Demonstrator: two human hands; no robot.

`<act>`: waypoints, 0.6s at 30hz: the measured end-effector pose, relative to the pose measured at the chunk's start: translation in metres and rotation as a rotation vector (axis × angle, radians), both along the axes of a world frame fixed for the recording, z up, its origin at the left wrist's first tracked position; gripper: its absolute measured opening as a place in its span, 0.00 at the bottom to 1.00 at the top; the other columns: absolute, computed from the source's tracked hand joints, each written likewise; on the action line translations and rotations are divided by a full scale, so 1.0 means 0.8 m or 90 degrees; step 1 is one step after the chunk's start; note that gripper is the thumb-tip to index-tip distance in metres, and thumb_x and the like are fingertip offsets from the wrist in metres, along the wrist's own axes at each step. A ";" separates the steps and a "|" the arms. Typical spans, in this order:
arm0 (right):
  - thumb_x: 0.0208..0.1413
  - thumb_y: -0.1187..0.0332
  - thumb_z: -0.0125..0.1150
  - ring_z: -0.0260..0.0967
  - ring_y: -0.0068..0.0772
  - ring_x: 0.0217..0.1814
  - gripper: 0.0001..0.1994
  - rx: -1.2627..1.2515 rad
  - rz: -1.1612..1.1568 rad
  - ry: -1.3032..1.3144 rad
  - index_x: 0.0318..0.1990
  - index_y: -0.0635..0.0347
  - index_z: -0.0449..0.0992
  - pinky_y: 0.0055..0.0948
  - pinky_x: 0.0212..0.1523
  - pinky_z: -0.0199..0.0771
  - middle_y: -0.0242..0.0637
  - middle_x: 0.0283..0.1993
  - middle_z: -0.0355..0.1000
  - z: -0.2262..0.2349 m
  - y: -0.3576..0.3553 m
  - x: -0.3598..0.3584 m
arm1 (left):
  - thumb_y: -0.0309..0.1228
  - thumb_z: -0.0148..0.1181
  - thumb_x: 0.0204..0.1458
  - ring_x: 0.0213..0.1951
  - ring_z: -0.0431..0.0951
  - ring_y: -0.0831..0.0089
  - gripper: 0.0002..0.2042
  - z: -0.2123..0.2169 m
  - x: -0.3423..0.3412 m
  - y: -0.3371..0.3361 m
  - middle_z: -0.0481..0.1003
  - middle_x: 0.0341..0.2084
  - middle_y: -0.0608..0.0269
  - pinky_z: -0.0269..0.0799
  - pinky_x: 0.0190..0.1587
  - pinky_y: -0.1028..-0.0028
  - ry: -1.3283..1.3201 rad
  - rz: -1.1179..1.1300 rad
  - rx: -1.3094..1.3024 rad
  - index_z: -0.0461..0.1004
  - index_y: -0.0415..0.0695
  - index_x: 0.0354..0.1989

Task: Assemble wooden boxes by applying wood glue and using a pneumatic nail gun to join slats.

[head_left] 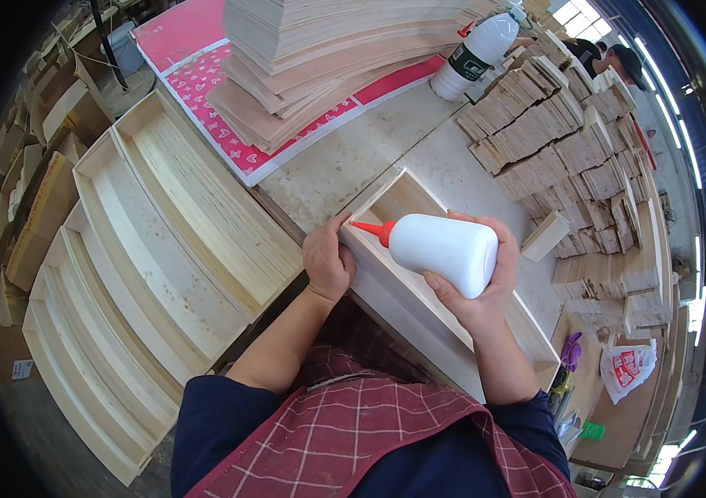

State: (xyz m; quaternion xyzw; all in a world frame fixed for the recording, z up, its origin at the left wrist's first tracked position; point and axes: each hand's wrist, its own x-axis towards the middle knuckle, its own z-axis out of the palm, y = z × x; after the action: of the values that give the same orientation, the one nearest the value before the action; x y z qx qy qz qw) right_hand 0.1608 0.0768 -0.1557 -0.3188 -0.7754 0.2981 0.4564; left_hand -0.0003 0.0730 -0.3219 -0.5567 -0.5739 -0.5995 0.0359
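Observation:
My right hand (476,292) grips a white glue bottle (440,249) with a red nozzle that points left over the near wall of a long open wooden box (407,199). My left hand (328,261) rests on the box's left wall, thumb near the nozzle tip. The box lies on a grey table (353,158) in front of me. I wear a red checked apron over dark blue sleeves.
Several finished wooden trays (170,216) are lined up at my left. A stack of thin plywood sheets (320,58) lies on a pink sheet behind. A second white bottle (473,54) stands beyond it. Piles of small wood slats (569,158) fill the right side.

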 end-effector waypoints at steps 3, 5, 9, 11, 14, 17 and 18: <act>0.31 0.72 0.71 0.65 0.35 0.50 0.37 0.008 0.012 -0.007 0.52 0.59 0.55 0.32 0.48 0.66 0.45 0.49 0.65 0.003 -0.002 -0.002 | 0.18 0.46 0.32 0.33 0.71 0.58 0.24 0.001 0.001 0.000 0.72 0.36 0.55 0.64 0.40 0.66 -0.003 -0.001 -0.004 0.67 0.39 0.45; 0.31 0.72 0.71 0.65 0.36 0.50 0.37 0.012 0.014 -0.008 0.52 0.60 0.55 0.32 0.48 0.66 0.45 0.49 0.65 0.002 -0.003 -0.003 | 0.18 0.46 0.32 0.34 0.71 0.58 0.24 -0.001 0.001 0.000 0.72 0.36 0.55 0.64 0.40 0.66 -0.003 -0.001 -0.007 0.67 0.39 0.45; 0.30 0.72 0.71 0.65 0.36 0.50 0.37 0.034 0.009 -0.048 0.51 0.60 0.56 0.32 0.48 0.65 0.45 0.49 0.65 0.006 -0.007 -0.001 | 0.18 0.46 0.32 0.34 0.71 0.58 0.24 0.000 0.001 -0.001 0.72 0.35 0.55 0.64 0.40 0.67 -0.007 0.003 -0.017 0.68 0.40 0.45; 0.30 0.72 0.71 0.65 0.36 0.50 0.37 0.033 0.005 -0.061 0.51 0.60 0.56 0.32 0.48 0.65 0.45 0.48 0.65 0.008 -0.009 0.001 | 0.18 0.46 0.32 0.34 0.71 0.58 0.24 0.000 0.001 -0.001 0.72 0.35 0.55 0.64 0.40 0.66 -0.007 0.005 -0.016 0.68 0.40 0.45; 0.30 0.72 0.72 0.65 0.36 0.50 0.37 0.036 0.021 -0.056 0.51 0.60 0.56 0.31 0.48 0.65 0.44 0.48 0.65 0.010 -0.011 0.005 | 0.18 0.46 0.32 0.34 0.71 0.58 0.24 0.001 0.001 0.000 0.72 0.35 0.55 0.64 0.40 0.66 -0.008 0.000 -0.012 0.68 0.40 0.45; 0.29 0.72 0.72 0.65 0.36 0.49 0.37 0.043 0.015 -0.077 0.50 0.61 0.56 0.31 0.48 0.65 0.44 0.48 0.65 0.013 -0.016 0.012 | 0.18 0.45 0.32 0.34 0.71 0.58 0.24 0.002 0.001 0.000 0.72 0.34 0.55 0.64 0.40 0.66 -0.012 -0.003 -0.005 0.68 0.40 0.45; 0.29 0.72 0.72 0.65 0.36 0.49 0.37 0.034 0.010 -0.072 0.50 0.61 0.57 0.31 0.48 0.65 0.44 0.48 0.65 0.012 -0.019 0.014 | 0.18 0.45 0.32 0.34 0.71 0.58 0.24 0.002 0.001 -0.001 0.72 0.34 0.55 0.64 0.40 0.66 -0.012 -0.002 -0.006 0.68 0.40 0.45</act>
State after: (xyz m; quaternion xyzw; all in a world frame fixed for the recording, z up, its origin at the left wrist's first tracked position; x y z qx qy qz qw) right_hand 0.1721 0.0619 -0.1457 -0.3169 -0.8103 0.2618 0.4177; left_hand 0.0008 0.0724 -0.3200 -0.5521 -0.5762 -0.6020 0.0274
